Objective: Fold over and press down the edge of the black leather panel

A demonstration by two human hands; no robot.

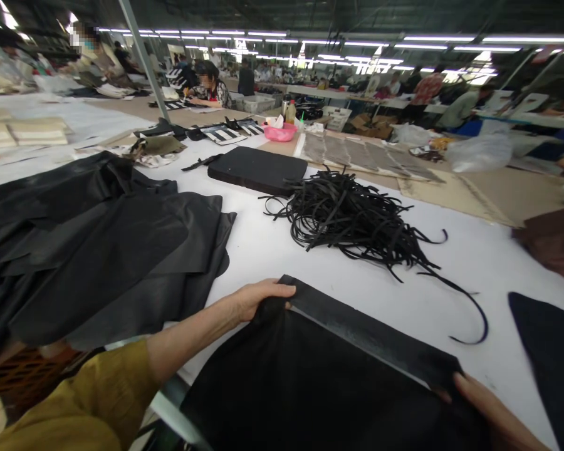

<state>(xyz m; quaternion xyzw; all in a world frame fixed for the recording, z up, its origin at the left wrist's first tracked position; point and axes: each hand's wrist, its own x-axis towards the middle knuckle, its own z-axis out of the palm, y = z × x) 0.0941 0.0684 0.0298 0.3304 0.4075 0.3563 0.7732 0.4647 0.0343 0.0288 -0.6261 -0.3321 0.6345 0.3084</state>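
I see the two hands well apart, each pinching a corner of one black sheet (319, 388): the left hand (261, 297) at one end of its far edge, the right hand (486, 401) at the other, partly hidden. The sheet lies across the table's (258, 244) near edge. It looks light, limp, perhaps slick, so best taken by both corners. Beyond sit black strips (352, 219), then a pad (258, 169); leftward along the near edge, a dark pile (122, 250).

A large workshop: rows of ceiling lights (425, 47), people (222, 94) at long worktops (256, 241), black strips (352, 219) heaped up.
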